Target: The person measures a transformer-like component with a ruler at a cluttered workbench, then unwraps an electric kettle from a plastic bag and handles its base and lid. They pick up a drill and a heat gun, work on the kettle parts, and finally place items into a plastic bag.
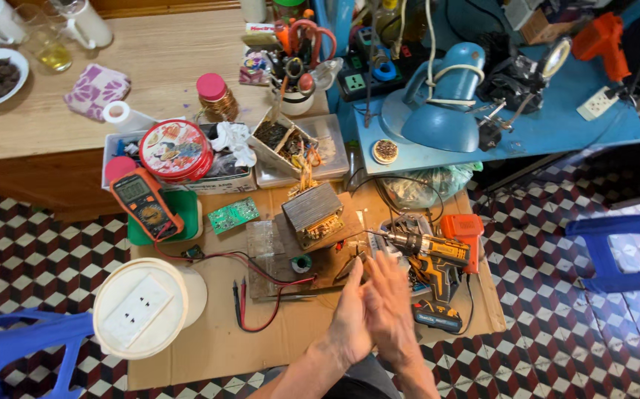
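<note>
From the head camera, your two hands meet low in the middle of the picture, over the cardboard sheet (209,347) spread on the tiled floor. Your left hand (351,318) and right hand (392,307) rise from forearms that enter at the bottom edge and slant up and slightly apart, palms turned toward each other and touching. The fingers of both hands are held straight and close together, pointing up the picture toward the transformer (312,213); you pinch nothing that I can see, though whether something small sits between the palms cannot be told.

Nearest your right hand lies the cordless drill (432,255), yellow and black, just beside your fingertips. Its long axis runs roughly left to right, the chuck pointing left toward the wooden board (290,258), while the grip drops toward you and ends in the battery base near your right wrist. An orange battery pack (463,229) lies just behind it.

The transformer stands on the board, tilted, with a small roll of solder (301,263) below it. Red and black probe leads (250,299) run left to the orange multimeter (145,201). A white bucket (143,309) sits at the left of the cardboard.
</note>
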